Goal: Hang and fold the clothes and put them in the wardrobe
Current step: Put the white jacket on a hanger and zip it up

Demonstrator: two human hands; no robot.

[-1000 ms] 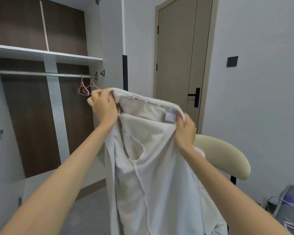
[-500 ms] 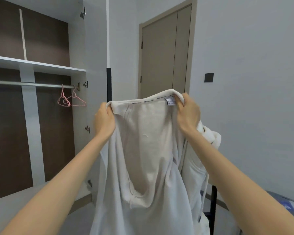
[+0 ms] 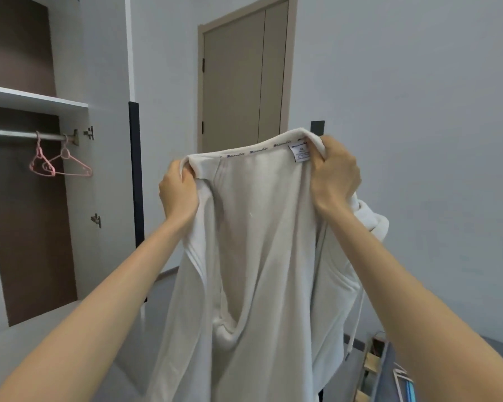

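Plainly, in the head view, a white hooded top is held up by its neckline: one end is gripped by the left hand, the other by the right hand, fingers curled into the cloth. Left of the hands, two pink hangers are seen on the wardrobe rail, both bare. Nothing is judged hung or folded yet; hangering and stowing remain.
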